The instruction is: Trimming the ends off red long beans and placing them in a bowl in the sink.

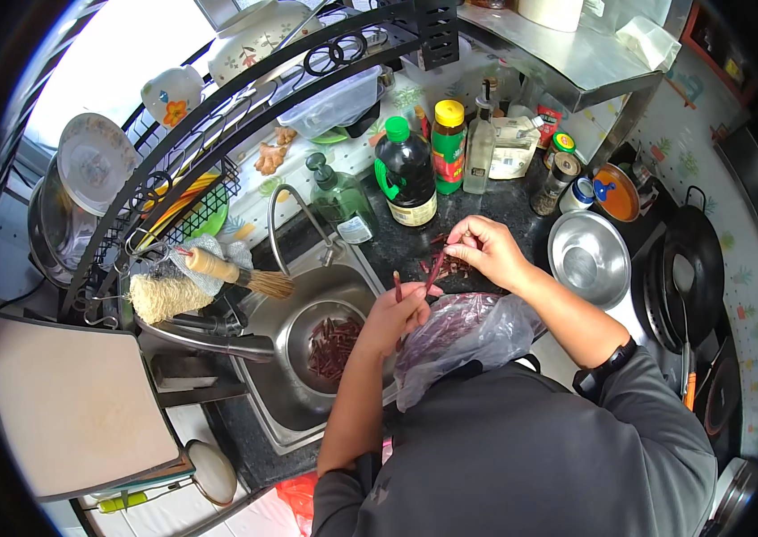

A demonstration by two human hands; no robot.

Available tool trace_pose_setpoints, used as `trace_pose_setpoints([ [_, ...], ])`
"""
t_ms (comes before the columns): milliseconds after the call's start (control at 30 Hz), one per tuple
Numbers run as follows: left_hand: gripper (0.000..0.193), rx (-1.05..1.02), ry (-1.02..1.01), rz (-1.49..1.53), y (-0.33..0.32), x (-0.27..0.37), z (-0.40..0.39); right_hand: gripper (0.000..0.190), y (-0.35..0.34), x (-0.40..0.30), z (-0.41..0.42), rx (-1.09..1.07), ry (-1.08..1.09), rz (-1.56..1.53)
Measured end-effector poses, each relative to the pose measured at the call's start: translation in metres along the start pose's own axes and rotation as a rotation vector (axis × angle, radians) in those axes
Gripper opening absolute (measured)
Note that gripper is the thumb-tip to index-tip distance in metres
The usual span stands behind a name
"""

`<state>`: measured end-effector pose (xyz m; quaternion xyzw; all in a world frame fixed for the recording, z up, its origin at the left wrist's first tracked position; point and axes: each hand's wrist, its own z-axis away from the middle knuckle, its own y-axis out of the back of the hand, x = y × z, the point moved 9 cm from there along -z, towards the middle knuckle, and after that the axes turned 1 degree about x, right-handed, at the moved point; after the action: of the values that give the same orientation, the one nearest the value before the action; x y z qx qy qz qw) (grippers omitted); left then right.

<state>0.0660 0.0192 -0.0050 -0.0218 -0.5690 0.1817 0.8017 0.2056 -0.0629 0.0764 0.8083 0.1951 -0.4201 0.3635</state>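
My left hand [400,312] holds purplish-red vegetable stems, one of them poking up above the fingers. The thumb and fingertips of my right hand [483,252] pinch the upper end of a purplish-red stem [434,270], whose lower end meets my left fingers. Beneath my right hand, small reddish scraps [452,267] lie on the dark speckled countertop. A clear plastic bag [466,329] with purplish contents rests against the counter edge, below both hands. Cut stem pieces [333,349] fill part of a round metal basin [299,330] inside the steel sink [271,403], left of my left hand.
A green soap bottle [344,201], a soy sauce bottle [405,174] and several condiments line the back. An empty steel bowl [589,258] and a black wok [693,268] stand right. A dish rack [244,127] curves above the sink; a natural-bristle brush [268,283] hangs over its left side.
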Motion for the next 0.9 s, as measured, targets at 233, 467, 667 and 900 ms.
trace_pose_setpoints([
  [233, 0.029, -0.050, -0.038, -0.054, -0.007, 0.021, -0.003, 0.017, 0.004, 0.002, -0.011, 0.017, -0.034, -0.059],
  [467, 0.029, -0.083, -0.076, -0.114, -0.016, 0.034, -0.011, 0.014, 0.015, -0.019, -0.023, 0.048, 0.085, 0.098],
  [667, 0.028, 0.017, -0.058, 0.036, -0.004, 0.028, -0.020, 0.016, -0.012, -0.049, 0.000, -0.036, 0.422, 0.380],
  [900, 0.024, 0.292, -0.076, -0.036, 0.043, 0.004, -0.033, 0.022, -0.036, 0.041, 0.040, -0.405, 0.176, 0.640],
])
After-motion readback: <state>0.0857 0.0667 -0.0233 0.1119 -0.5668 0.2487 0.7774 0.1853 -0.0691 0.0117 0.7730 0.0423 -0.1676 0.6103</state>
